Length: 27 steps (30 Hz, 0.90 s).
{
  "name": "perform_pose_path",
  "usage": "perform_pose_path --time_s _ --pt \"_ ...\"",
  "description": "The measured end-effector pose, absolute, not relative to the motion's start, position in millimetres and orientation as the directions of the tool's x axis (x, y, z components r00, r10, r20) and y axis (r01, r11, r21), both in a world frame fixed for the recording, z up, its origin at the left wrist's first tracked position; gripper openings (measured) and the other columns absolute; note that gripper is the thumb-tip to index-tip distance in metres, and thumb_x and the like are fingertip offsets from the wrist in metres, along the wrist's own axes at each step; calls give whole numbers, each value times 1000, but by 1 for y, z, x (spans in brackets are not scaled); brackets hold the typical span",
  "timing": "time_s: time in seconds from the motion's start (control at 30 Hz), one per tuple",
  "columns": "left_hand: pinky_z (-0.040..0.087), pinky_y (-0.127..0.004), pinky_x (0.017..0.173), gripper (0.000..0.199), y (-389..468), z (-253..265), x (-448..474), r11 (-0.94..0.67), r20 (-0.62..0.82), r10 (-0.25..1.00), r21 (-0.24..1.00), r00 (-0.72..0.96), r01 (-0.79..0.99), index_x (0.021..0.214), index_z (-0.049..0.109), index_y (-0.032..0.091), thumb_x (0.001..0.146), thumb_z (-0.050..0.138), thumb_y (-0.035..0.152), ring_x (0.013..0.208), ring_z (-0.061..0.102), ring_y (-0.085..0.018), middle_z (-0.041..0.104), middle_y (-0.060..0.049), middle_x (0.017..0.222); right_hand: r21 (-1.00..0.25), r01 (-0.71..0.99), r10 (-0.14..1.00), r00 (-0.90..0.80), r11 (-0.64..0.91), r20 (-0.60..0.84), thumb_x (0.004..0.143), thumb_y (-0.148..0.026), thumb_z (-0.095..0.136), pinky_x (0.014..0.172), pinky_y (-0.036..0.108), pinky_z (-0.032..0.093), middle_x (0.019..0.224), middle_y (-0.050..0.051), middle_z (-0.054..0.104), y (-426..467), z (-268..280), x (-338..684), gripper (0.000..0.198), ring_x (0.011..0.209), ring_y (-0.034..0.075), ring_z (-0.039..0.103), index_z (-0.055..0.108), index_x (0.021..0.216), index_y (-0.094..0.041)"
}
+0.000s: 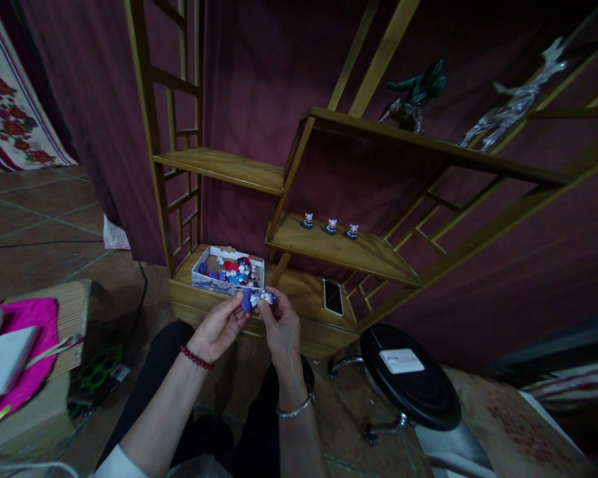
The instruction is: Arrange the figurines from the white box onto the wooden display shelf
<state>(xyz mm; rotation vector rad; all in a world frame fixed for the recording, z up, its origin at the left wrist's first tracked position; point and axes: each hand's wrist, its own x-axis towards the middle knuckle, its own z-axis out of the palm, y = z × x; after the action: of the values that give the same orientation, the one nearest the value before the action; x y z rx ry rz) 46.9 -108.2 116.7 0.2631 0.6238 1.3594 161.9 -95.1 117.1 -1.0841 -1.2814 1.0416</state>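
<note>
A small purple-and-white figurine (259,299) is held between both of my hands, in front of the lowest shelf. My left hand (220,325) pinches its purple end, and my right hand (282,326) grips the white end with thumb and fingers. Just behind the hands, an open white box (214,286) holds several small red, blue, purple and white figurines. On the middle shelf (339,251), a toy figurine (307,221), a second figurine (331,227) and a third figurine (351,232) stand upright in a row.
A phone (333,297) lies on the bottom shelf, right of the box. Upper shelves carry a dark green statue (414,96) and a clear glass-like statue (513,106). A black round stool (418,392) bears a white packet. At left, a bright pink cloth (34,325) covers a table.
</note>
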Motion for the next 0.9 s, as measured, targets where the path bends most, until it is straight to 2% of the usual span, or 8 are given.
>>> perform_pose_path --time_s 0.2,0.37,0.6,0.9 --pt "48 -15 55 8 -109 115 46 217 -276 958 516 79 -828 76 62 10 74 59 17 57 57 -6 63 -3 71 -969 74 972 0 234 235 73 -29 54 74 30 47 93 4 63 -95 118 162 31 80 16 58 54 101 -18" --pt "48 -15 55 8 -109 116 48 210 -285 956 515 65 -831 74 63 10 74 58 18 58 58 -7 63 -3 70 -968 82 971 -5 237 237 73 -30 53 73 29 47 93 4 62 -95 118 163 31 80 16 59 54 102 -18" --pt "46 -14 47 8 -105 129 53 234 -365 930 501 42 -833 75 62 10 73 59 17 53 56 -6 63 -3 68 -944 105 948 14 313 317 72 -28 53 76 29 46 94 4 63 -91 124 164 30 83 17 58 56 100 -19" --pt "48 -16 52 8 -104 127 55 248 -348 935 520 62 -818 73 63 10 73 59 17 54 56 -6 63 -4 67 -970 33 970 -5 242 242 72 -29 55 78 30 45 94 4 62 -93 123 167 31 85 17 57 52 101 -19"
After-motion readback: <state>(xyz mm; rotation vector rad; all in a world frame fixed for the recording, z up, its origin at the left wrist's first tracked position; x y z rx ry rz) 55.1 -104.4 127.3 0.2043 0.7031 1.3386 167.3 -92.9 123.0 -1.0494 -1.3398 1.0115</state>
